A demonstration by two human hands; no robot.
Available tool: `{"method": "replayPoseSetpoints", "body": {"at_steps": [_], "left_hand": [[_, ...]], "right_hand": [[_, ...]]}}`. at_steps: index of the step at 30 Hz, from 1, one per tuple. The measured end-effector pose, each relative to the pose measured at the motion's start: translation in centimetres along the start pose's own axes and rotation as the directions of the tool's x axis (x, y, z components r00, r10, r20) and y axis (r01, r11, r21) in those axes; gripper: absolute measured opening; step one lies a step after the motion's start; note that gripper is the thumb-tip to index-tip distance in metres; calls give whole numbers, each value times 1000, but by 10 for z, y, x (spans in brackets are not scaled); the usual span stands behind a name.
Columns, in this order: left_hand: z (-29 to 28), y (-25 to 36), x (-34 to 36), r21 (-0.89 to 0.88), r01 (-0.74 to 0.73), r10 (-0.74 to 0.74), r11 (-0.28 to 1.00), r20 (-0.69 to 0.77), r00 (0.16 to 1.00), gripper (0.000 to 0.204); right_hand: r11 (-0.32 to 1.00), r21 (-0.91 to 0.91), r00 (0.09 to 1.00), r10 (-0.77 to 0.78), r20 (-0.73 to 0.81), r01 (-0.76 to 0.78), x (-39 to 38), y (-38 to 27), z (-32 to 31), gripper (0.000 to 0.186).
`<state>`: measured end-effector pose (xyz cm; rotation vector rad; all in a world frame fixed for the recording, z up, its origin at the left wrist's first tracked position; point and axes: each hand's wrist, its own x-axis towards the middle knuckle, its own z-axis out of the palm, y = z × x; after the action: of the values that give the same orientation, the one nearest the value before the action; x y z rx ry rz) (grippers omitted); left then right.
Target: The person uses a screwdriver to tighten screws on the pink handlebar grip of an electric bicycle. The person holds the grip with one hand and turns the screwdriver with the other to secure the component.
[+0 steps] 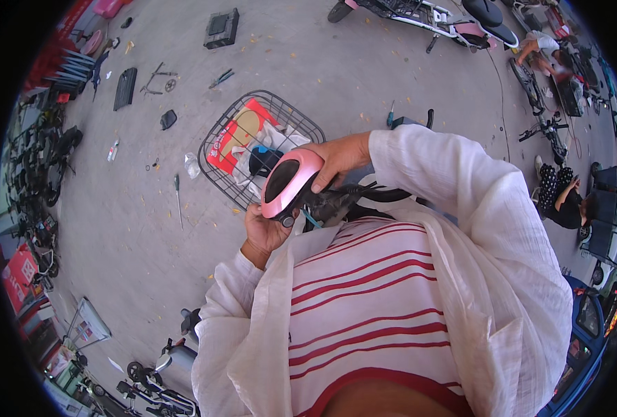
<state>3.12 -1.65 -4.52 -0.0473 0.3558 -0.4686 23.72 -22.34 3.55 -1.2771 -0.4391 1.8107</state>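
Note:
In front of my chest I hold a glossy pink housing (306, 161) with a dark oval panel, which looks like the display cover of an electric bike. My right hand (339, 163) grips its upper right end, the thumb lying along the back edge. At its lower left end, the fingers of my left hand (265, 229) are closed on the rim, close to a round dark knob (287, 222). Dark wires (333, 203) bunch behind the housing. Just beyond is a black wire basket (214, 182) holding a red bag (256, 111), white wrapping and a dark blue item.
A long screwdriver (178, 201), pliers (221, 78), a dark flat panel (125, 89) and a square dark box (222, 29) lie on the concrete. A pink-and-white electric bike (454, 26) stands far ahead. Two people crouch at the right among bikes. Parked scooters (54, 163) line the left.

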Motion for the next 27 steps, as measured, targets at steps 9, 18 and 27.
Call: {"method": "replayPoseSetpoints", "body": {"at_steps": [9, 18, 27], "left_hand": [[35, 16, -23, 829, -36, 313, 558, -170, 934, 76], [11, 0, -25, 868, -24, 566, 496, -303, 767, 42], [27, -8, -29, 953, 26, 637, 300, -221, 738, 30]], "right_hand": [[989, -146, 987, 12, -160, -35, 41, 19, -9, 92], [780, -589, 772, -236, -589, -211, 45, 28, 40, 72], [588, -738, 699, -374, -610, -331, 39, 22, 96, 58]]}}
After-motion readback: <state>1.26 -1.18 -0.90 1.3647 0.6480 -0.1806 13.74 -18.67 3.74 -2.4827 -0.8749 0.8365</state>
